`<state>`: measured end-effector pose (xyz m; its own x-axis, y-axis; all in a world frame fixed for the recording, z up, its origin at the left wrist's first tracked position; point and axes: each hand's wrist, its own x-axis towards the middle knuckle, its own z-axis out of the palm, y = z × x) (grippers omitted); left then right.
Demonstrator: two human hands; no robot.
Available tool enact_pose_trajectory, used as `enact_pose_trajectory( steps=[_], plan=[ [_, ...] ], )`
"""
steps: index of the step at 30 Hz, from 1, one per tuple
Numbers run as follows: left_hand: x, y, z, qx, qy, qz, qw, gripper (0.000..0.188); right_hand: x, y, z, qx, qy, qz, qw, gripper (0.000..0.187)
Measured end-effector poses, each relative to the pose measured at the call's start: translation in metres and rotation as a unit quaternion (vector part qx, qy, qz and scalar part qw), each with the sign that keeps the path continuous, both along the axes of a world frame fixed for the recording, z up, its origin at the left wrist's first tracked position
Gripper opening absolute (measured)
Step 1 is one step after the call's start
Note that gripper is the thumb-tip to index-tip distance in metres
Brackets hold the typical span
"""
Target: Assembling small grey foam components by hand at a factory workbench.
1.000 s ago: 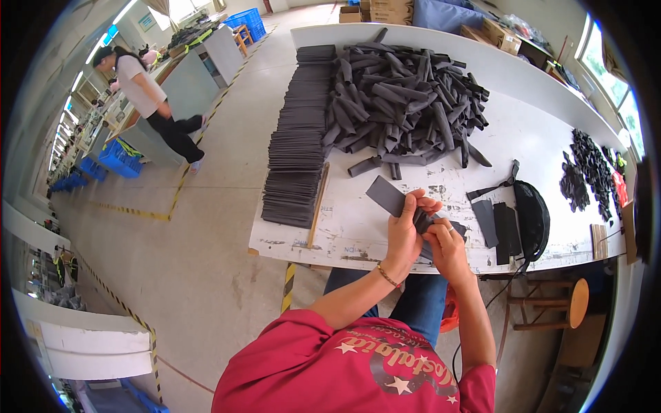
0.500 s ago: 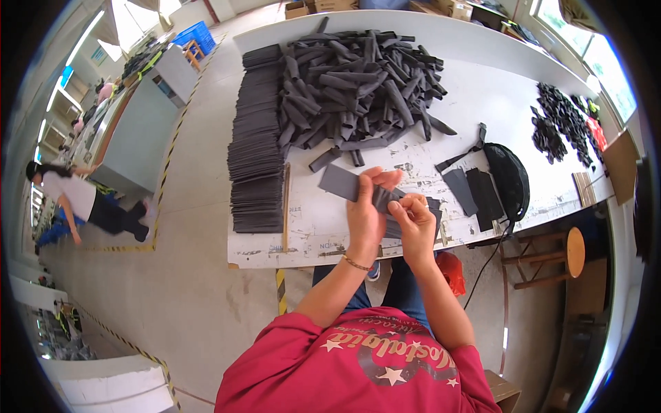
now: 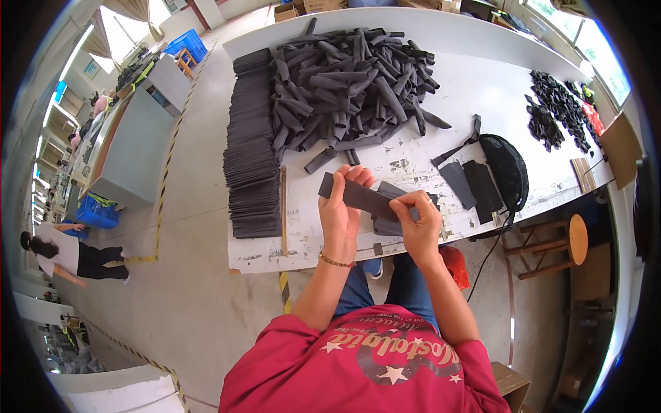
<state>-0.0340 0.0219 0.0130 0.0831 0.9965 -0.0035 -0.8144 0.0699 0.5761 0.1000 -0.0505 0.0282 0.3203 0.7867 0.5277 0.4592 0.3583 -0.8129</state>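
Note:
A flat dark grey fabric strip (image 3: 368, 200) stretches between my two hands above the table's front edge. My left hand (image 3: 341, 219) holds its left end, thumb on top and fingers behind, palm turned up. At the other end, my right hand (image 3: 421, 224) pinches the strip between thumb and fingers. Beneath, several similar dark pieces (image 3: 387, 228) lie on the table, partly hidden by the strip and my right hand. Beyond my hands is a large heap of dark tube-like fabric pieces (image 3: 358, 86). Left of that heap runs a long, tightly packed row of flat dark pieces (image 3: 252, 151).
On the white table (image 3: 482, 89), a black pouch (image 3: 505, 172) with a strap lies right, beside flat dark pieces (image 3: 482, 191). Small black parts (image 3: 561, 113) are heaped far right. A wooden stool (image 3: 577, 239) stands right of the table. A person (image 3: 62, 251) is at far left.
My left hand has shifted left and turned palm up, and the strip, bunched before, is now drawn out flat. The person at far left has moved nearer the lower left.

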Motion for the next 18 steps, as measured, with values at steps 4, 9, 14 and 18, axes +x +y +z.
enact_pose_trajectory(
  steps=[4, 9, 14, 18],
  plan=[
    [0.002, 0.003, -0.01, -0.019, -0.066, -0.014, 0.998, 0.03, 0.005, -0.003, -0.003, -0.135, 0.131, -0.004, 0.982, 0.009],
    [-0.022, 0.043, -0.01, 0.016, -0.092, 0.092, 0.991, 0.025, 0.085, -0.004, -0.003, -0.146, 0.183, -0.011, 0.972, 0.013],
    [-0.026, 0.076, -0.045, 0.008, 0.062, 0.125, 0.99, 0.027, 0.116, -0.014, -0.035, -0.217, 0.175, -0.007, 0.96, 0.016],
    [-0.017, 0.111, -0.075, 0.039, 0.275, 0.129, 0.952, 0.025, 0.103, -0.012, -0.053, -0.237, -0.074, -0.063, 0.966, 0.02]
  ],
)
